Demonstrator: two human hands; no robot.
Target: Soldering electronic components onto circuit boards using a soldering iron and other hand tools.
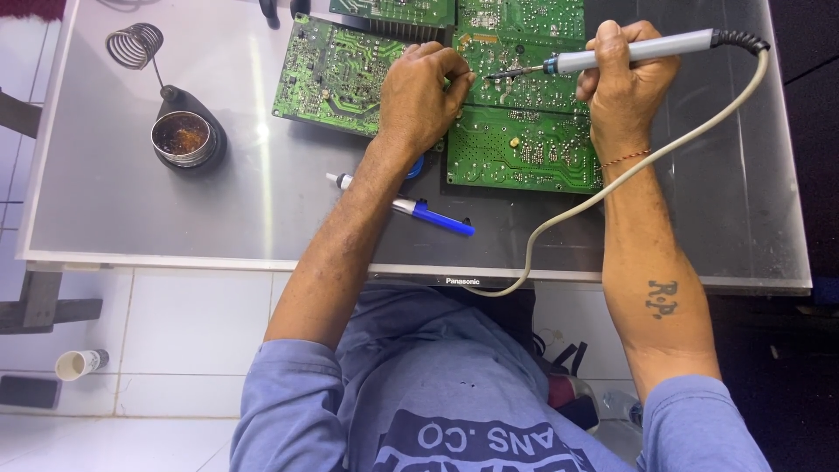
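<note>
From the head camera, the right hand (625, 92) has its grip closed around a grey pen-shaped soldering iron with a pale cable (642, 48). The thin metal tip points toward the left hand and rests on, or just above, the large green circuit board with many small solder points (524, 144); I cannot tell if it really touches. The left hand (419, 96) lies on the same board, just beside the tip, with fingers curled together as if pinching something small, but what is between them is hidden.

As a judgement, the soldering work is in the middle: the iron is at one point of the board, and no finished or unfinished joints can be distinguished at this size.

Below the left grip, toward the person, a blue and silver tube-shaped desoldering pump (411, 207) lies untouched on the grey glass surface (131, 210). Well apart from the left grip, on its outer side, a round metal tin (182, 137) holds a brown, shiny mass, and behind it stands a coiled wire iron holder (134, 45), which holds nothing.
</note>
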